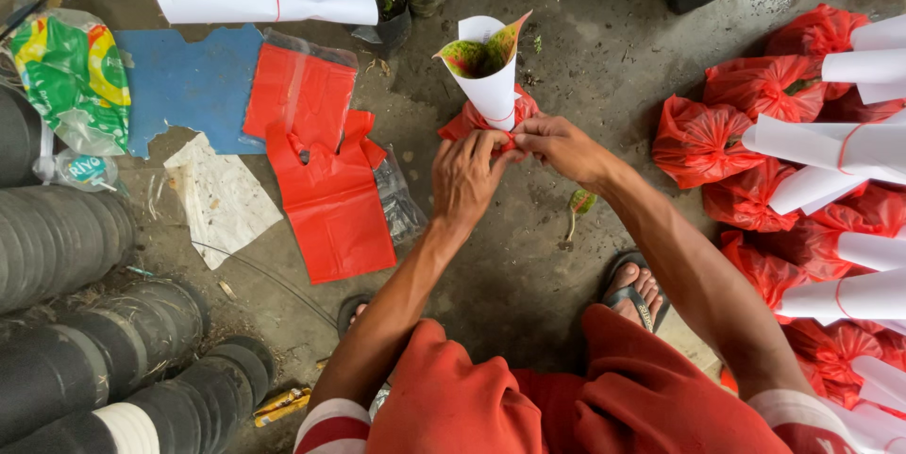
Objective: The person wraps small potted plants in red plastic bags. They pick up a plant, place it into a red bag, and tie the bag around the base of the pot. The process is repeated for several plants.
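At frame centre, both hands, left hand [464,176] and right hand [561,146], pinch the red plastic bag [469,121] beneath a white paper cone [491,81]; flat red bags [326,171] lie centre-left.

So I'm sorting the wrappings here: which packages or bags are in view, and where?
Red bag under white paper cone: centre, both hands on it.
Flat red bags: floor, left.
Green-yellow printed bag: far left.
Filled red bags: right.

both arms extended forward, left hand [464,176] and right hand [563,146] pinching, fingertips meeting.
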